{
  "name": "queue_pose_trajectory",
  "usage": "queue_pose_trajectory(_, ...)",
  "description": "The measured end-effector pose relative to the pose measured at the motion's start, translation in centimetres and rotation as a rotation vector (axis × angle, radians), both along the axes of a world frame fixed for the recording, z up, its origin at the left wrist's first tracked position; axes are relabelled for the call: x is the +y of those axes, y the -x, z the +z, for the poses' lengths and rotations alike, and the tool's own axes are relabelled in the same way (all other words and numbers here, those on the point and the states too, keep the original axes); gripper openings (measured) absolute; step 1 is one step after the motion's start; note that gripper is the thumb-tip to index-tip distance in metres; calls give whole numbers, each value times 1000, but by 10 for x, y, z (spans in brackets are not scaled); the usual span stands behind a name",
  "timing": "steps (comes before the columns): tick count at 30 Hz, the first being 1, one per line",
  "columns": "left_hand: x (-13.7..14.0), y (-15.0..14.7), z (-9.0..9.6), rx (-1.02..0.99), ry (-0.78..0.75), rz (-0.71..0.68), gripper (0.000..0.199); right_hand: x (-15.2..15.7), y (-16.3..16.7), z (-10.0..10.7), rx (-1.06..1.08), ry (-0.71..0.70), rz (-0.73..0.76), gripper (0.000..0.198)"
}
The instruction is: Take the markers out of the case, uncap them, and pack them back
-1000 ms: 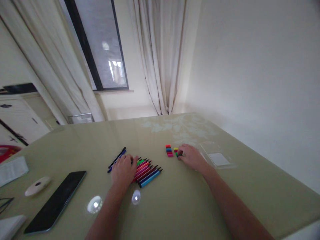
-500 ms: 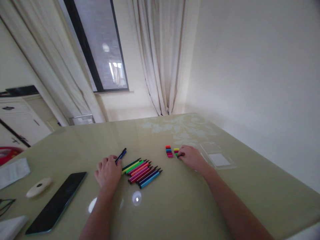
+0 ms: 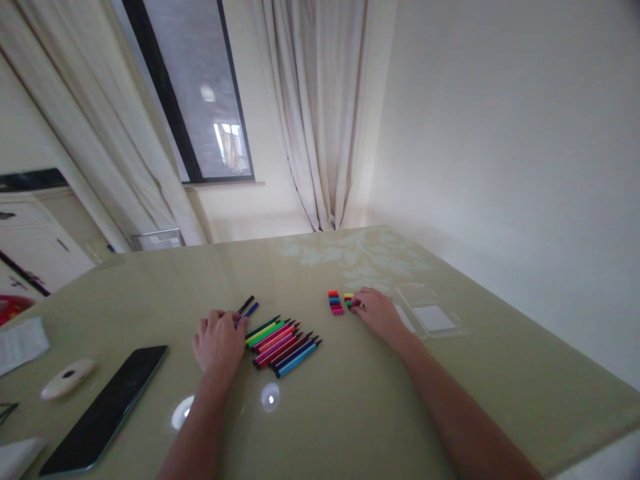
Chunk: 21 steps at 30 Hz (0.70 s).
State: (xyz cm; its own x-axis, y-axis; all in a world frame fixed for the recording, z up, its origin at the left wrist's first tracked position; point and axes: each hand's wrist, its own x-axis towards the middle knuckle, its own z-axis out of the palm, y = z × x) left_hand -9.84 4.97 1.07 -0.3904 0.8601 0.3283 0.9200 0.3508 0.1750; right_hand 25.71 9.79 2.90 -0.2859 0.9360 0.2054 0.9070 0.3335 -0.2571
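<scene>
My left hand [image 3: 220,340] is closed over the lower ends of a black marker [image 3: 246,305] and a blue marker [image 3: 251,309], whose tips poke out past the fingers. Just right of it lies a slanted row of uncapped markers [image 3: 285,345] in green, yellow, pink, red and blue, tips pointing away. My right hand [image 3: 377,312] pinches at a short stack of marker caps [image 3: 349,297], yellow, dark red and green; the fingertips partly cover the lowest one. Left of that stack is a second column of caps [image 3: 335,302] in red, blue and pink.
A clear plastic case [image 3: 423,293] with a white card [image 3: 434,318] lies beyond my right forearm. On the left are a black tablet [image 3: 107,407], a cream oval object [image 3: 69,379] and a white packet [image 3: 23,343]. The tabletop [image 3: 350,413] is glossy; a wall bounds its right side.
The black and blue markers, side by side before, now fan apart at my left fingers. My right fingers stay at the caps, and the dark cap end there shows less. The view has shifted slightly.
</scene>
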Motion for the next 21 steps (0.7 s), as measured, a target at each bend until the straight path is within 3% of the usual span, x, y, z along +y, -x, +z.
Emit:
queue_pose_trajectory(4,3,-11,3,-27,-166,-135,27,-2,4,2,0,-56,-13,9)
queue_pose_trajectory(6,4,-25,4,-81,-251,-338,24,-7,12,4,72,-112,19,13)
queue_pose_trajectory(10,-1,-59,2,-48,-305,-756,17,-22,36,2,190,-219,247,43)
queue_pose_trajectory(12,-7,-71,2,1,-304,-853,15,-29,48,0,145,-255,357,36)
queue_pose_trajectory(15,-16,-82,5,40,-243,-890,18,-37,59,-2,66,-271,418,20)
queue_pose_trajectory(17,-21,-88,10,42,-151,-864,20,-40,62,-1,22,-275,445,19)
queue_pose_trajectory(21,-27,-98,21,19,134,-686,37,-43,65,-1,-23,-269,506,20)
